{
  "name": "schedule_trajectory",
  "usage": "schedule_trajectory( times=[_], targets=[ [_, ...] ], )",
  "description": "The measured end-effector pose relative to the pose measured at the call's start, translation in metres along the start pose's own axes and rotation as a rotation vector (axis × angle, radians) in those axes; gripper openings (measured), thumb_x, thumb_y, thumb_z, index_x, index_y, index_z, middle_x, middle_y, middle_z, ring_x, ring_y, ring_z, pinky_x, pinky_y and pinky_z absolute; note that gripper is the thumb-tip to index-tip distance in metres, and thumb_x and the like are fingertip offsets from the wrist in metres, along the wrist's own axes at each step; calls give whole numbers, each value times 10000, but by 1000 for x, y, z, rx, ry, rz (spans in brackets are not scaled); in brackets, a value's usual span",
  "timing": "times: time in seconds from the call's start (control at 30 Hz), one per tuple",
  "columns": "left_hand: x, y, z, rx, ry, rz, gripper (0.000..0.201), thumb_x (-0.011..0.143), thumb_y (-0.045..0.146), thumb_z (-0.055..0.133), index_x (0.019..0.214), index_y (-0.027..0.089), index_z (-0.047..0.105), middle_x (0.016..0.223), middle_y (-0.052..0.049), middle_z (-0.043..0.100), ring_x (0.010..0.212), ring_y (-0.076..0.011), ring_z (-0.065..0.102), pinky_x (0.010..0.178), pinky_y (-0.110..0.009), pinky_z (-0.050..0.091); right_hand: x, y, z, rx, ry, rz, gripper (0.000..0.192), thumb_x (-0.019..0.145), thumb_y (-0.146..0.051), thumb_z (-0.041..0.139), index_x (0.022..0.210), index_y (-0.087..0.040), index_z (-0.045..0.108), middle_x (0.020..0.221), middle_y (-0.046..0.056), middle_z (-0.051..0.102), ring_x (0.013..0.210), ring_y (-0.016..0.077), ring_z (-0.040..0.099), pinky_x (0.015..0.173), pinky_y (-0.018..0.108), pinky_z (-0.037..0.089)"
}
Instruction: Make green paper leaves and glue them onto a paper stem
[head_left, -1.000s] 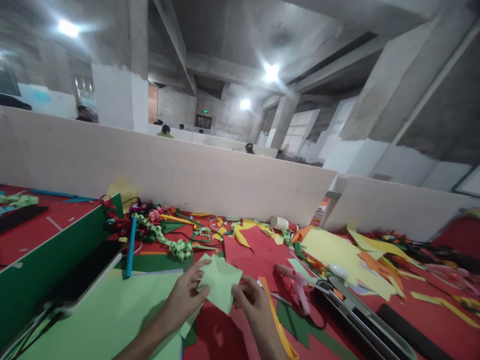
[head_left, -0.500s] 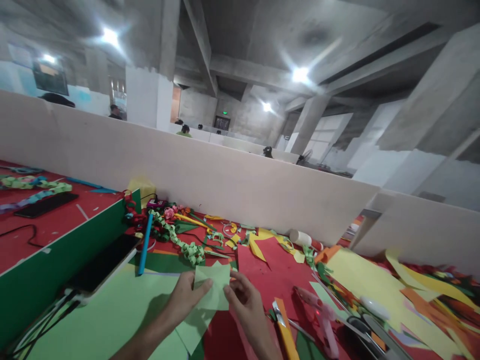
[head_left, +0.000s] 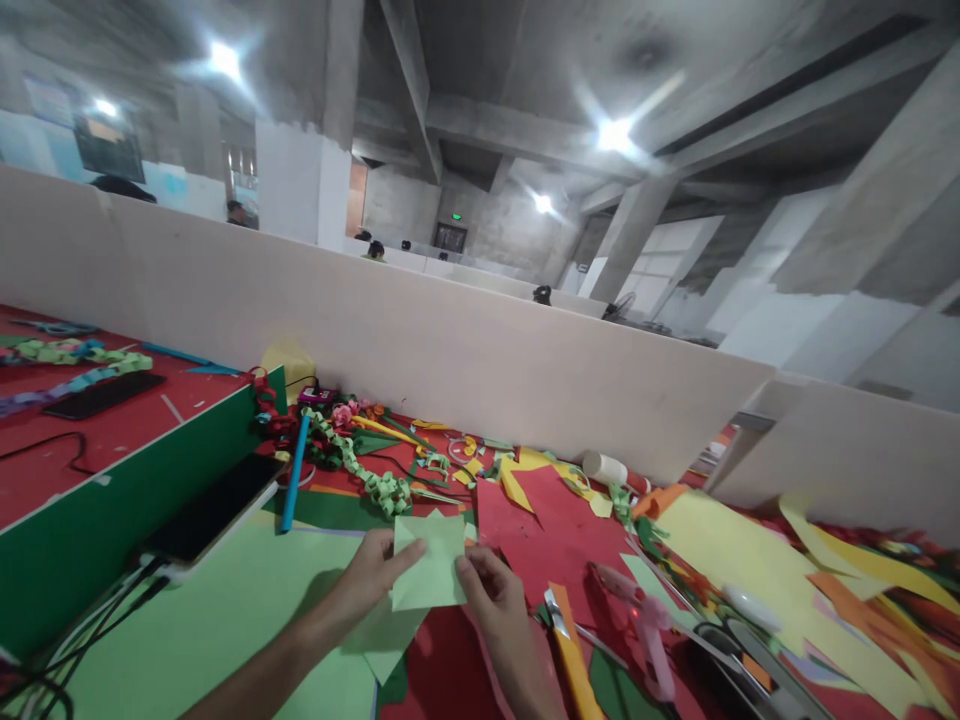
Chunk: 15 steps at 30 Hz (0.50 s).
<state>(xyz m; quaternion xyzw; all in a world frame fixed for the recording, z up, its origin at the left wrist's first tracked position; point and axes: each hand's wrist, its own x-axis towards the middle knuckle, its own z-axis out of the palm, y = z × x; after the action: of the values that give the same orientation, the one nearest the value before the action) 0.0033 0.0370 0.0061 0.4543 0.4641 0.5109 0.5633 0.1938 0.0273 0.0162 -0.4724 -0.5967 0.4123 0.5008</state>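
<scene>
A small light green paper square, with layered edges, is held up between my two hands above the red tabletop. My left hand grips its left side, thumb across the front. At the right edge, my right hand pinches the paper between thumb and curled fingers. Beneath it lies another light green paper piece, partly hidden. A large light green sheet spreads under my left forearm. To the right of my right hand lie a yellow utility knife and a pink hot glue gun with a red light on.
A green divider with a phone and cables beside it stands on the left. Paper chains, a blue paper tube, red sheets and yellow sheets cover the table. A white partition closes the back.
The green paper square has turned slightly and sits flatter toward me. My hands have shifted a little along its sides. The whole view has tilted slightly.
</scene>
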Motion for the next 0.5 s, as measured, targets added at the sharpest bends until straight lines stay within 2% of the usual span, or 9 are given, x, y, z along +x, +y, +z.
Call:
schedule_trajectory(
  times=[0.17,0.33,0.4,0.5],
  targets=[
    [5,8,-4,188,47,212,504,807,558,686,1106,151,685,998,-114,766,917,-286,721,771,-357,568,-3,1,-2,-70,26,-23,467,873,-627,661,1024,-187,696,696,2,636,643,187,599,582,262,474],
    [1,26,-11,481,142,359,311,946,377,502,1150,211,666,1211,-106,732,1121,-250,685,937,-354,547,-11,-1,-11,-158,76,-31,508,855,-627,666,1145,-211,703,606,-17,647,541,199,605,508,265,465],
    [-3,37,-24,642,191,380,301,958,326,485,1171,238,679,1285,-82,709,1203,-234,641,1015,-346,504,-19,1,-19,-226,74,-36,483,873,-620,646,1152,-231,711,583,-16,661,500,207,615,483,269,469],
    [-13,55,-66,907,343,305,389,935,297,532,1296,224,660,1395,-112,657,1355,-291,526,1161,-438,366,-32,12,-31,-439,24,-107,442,951,-594,548,1146,-238,724,597,15,707,526,230,679,502,275,517]
  ],
)
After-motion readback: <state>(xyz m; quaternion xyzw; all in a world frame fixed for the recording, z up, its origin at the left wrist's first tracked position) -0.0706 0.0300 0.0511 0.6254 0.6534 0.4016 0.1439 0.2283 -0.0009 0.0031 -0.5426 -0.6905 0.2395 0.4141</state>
